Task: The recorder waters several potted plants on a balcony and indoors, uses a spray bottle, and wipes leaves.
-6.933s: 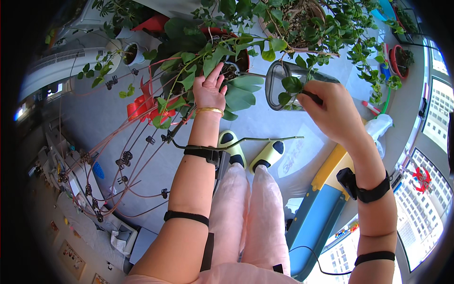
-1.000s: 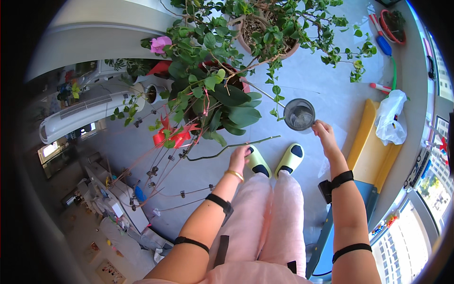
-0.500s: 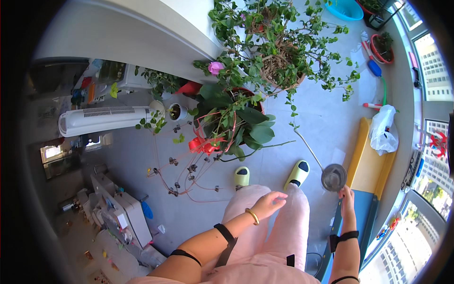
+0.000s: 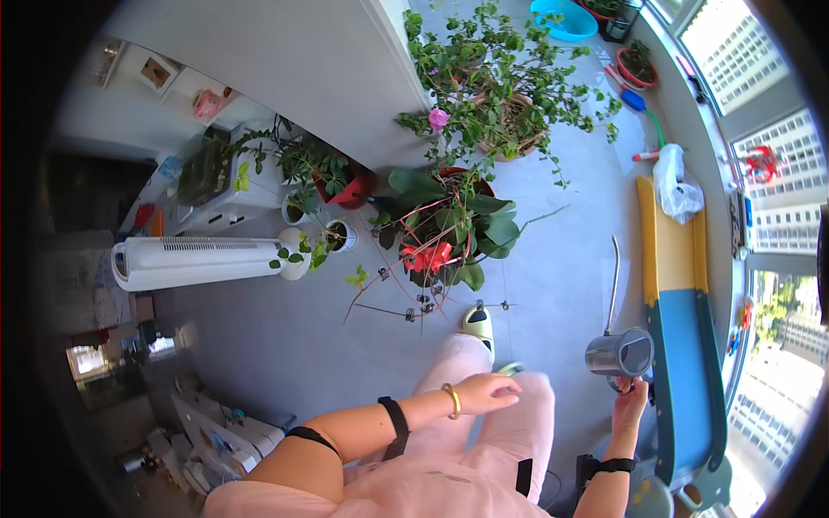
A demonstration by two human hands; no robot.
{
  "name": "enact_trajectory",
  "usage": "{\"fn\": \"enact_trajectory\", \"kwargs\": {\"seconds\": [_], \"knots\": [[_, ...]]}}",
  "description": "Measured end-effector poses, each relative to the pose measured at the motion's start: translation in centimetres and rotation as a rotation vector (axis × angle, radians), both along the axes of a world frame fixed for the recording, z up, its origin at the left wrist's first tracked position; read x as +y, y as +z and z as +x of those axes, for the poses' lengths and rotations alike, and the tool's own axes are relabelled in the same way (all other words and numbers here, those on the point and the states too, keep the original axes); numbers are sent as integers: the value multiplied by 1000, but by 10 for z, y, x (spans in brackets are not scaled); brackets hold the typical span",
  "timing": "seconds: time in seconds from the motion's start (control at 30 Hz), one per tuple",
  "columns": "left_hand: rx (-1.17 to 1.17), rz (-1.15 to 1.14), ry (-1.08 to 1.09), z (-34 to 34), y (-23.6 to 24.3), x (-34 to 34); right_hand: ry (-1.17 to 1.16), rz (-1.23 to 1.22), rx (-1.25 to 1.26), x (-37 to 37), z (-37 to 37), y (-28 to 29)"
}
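My right hand grips the handle of a metal watering can with a long thin spout, held at the right beside the slide. My left hand hangs over my pink-clad thighs with its fingers apart and nothing in it. Ahead of me on the floor stand a broad-leaved plant with a red bow, and a leafy plant in a terracotta pot behind it.
A white tower fan and small potted plants stand at the left. A yellow and blue slide runs along the windows at the right, with a plastic bag on it. A blue basin lies far back.
The watering can, in my right hand, has swung right and down, away from the plants. My left hand has moved from the broad-leaved plant to over my thighs. The view has shifted back.
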State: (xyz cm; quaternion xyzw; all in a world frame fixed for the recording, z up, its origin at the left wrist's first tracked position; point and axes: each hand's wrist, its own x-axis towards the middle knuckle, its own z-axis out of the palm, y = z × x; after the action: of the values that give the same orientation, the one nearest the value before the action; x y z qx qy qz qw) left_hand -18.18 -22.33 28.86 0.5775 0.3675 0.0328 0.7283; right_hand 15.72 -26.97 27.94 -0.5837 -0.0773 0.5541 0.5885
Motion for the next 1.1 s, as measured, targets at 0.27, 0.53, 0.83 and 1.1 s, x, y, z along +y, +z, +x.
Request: {"fn": "enact_trajectory", "kwargs": {"seconds": [0.27,0.53,0.83,1.1], "knots": [[129,162,8,-89,-47,-60,-162,81,-60,-131,-97,-9],[173,138,-101,-154,-49,-112,-291,-107,-185,-250,-242,-6],[207,91,-219,-284,-50,-118,-209,-294,-176,-296,-417,-13],[293,128,-145,-411,-134,-38,-350,-222,-14,-223,-552,-76]]}}
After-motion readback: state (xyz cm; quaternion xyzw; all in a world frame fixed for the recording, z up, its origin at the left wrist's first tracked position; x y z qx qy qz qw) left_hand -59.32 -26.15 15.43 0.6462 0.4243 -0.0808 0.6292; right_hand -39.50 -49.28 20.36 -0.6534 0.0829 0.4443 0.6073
